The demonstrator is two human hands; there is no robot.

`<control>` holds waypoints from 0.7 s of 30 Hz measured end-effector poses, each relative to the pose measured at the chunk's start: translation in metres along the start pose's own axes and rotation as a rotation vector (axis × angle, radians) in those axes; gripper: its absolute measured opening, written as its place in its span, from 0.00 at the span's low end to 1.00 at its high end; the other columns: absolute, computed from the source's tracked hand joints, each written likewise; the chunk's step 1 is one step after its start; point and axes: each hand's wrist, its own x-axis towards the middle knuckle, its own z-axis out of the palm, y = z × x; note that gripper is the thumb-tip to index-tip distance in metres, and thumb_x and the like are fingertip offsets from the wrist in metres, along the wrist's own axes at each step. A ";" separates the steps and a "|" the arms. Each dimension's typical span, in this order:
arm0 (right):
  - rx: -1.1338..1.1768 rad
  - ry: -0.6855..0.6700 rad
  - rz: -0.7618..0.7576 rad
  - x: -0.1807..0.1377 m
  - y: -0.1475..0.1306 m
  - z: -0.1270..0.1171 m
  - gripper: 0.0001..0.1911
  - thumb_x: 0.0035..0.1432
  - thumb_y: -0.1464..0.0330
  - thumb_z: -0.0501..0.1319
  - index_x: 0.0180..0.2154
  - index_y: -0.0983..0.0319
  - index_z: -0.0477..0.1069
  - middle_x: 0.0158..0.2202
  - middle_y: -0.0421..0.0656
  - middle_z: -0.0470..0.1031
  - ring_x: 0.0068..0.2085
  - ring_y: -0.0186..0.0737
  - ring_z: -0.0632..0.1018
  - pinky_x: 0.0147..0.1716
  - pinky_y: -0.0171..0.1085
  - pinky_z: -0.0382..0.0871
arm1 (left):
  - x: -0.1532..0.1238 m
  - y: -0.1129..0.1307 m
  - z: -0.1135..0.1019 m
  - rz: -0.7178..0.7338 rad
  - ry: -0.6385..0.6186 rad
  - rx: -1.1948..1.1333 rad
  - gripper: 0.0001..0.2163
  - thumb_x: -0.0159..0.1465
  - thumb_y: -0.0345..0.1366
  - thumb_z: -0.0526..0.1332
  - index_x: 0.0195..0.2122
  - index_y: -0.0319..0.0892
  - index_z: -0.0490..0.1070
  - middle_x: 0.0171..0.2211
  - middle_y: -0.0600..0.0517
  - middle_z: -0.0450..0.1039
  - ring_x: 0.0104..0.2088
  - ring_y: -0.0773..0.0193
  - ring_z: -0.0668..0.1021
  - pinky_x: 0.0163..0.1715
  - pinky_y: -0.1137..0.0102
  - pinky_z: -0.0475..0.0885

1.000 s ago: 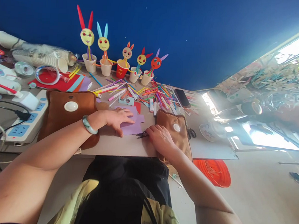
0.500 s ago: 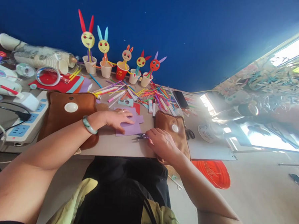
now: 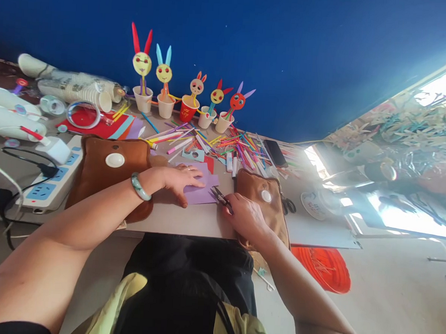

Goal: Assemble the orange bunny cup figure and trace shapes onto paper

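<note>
My left hand lies flat on a sheet of purple paper on the table, fingers spread and pressing it down. A green bangle sits on that wrist. My right hand grips small black scissors, whose blades point up and left at the right edge of the purple paper. The right hand rests against a brown pouch with a white button.
A second brown pouch lies under my left forearm. Several paper-cup rabbit figures line the blue wall, with a heap of coloured straws and pens before them. A power strip, stacked paper cups, a phone and a red lantern surround the table.
My right hand has lifted and turned the scissors so the blades point up toward the paper's edge. The left hand stays on the paper. The view shifted slightly.
</note>
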 end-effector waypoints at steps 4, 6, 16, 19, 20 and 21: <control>0.004 -0.084 0.003 0.001 -0.001 0.000 0.09 0.66 0.66 0.56 0.43 0.61 0.72 0.42 0.46 0.78 0.42 0.43 0.80 0.32 0.37 0.57 | 0.000 0.000 -0.001 0.004 -0.004 -0.031 0.43 0.53 0.53 0.70 0.69 0.52 0.59 0.75 0.45 0.42 0.74 0.41 0.45 0.69 0.47 0.45; 0.006 -0.112 0.006 0.001 -0.001 0.000 0.08 0.66 0.66 0.56 0.44 0.61 0.72 0.43 0.46 0.78 0.43 0.43 0.80 0.32 0.37 0.58 | 0.001 -0.001 0.000 0.003 0.006 -0.037 0.43 0.53 0.53 0.71 0.69 0.52 0.60 0.75 0.46 0.43 0.74 0.40 0.46 0.69 0.48 0.46; 0.023 -0.098 0.008 0.001 -0.001 0.004 0.09 0.66 0.67 0.56 0.45 0.61 0.72 0.44 0.45 0.78 0.43 0.43 0.80 0.32 0.37 0.58 | 0.000 0.001 -0.001 0.001 -0.011 -0.008 0.43 0.55 0.53 0.70 0.70 0.51 0.57 0.75 0.44 0.43 0.74 0.42 0.44 0.69 0.47 0.45; 0.031 -0.075 0.005 -0.001 0.000 0.004 0.09 0.67 0.67 0.55 0.45 0.61 0.72 0.44 0.45 0.78 0.43 0.42 0.80 0.33 0.37 0.59 | 0.001 0.000 0.000 0.006 -0.007 -0.018 0.43 0.54 0.52 0.70 0.70 0.51 0.58 0.75 0.43 0.42 0.74 0.42 0.45 0.69 0.46 0.45; 0.032 -0.062 0.009 -0.002 0.001 0.004 0.10 0.68 0.67 0.55 0.45 0.61 0.72 0.44 0.45 0.79 0.43 0.42 0.80 0.33 0.37 0.59 | 0.001 -0.001 0.000 0.008 -0.006 -0.019 0.43 0.54 0.52 0.70 0.70 0.51 0.58 0.75 0.43 0.41 0.74 0.42 0.45 0.69 0.46 0.45; 0.033 -0.046 0.014 -0.003 0.002 0.004 0.10 0.68 0.66 0.55 0.46 0.61 0.72 0.43 0.45 0.79 0.43 0.42 0.80 0.33 0.37 0.59 | 0.001 -0.001 0.001 0.011 -0.006 -0.020 0.43 0.54 0.52 0.70 0.70 0.51 0.58 0.75 0.43 0.41 0.74 0.41 0.44 0.69 0.45 0.45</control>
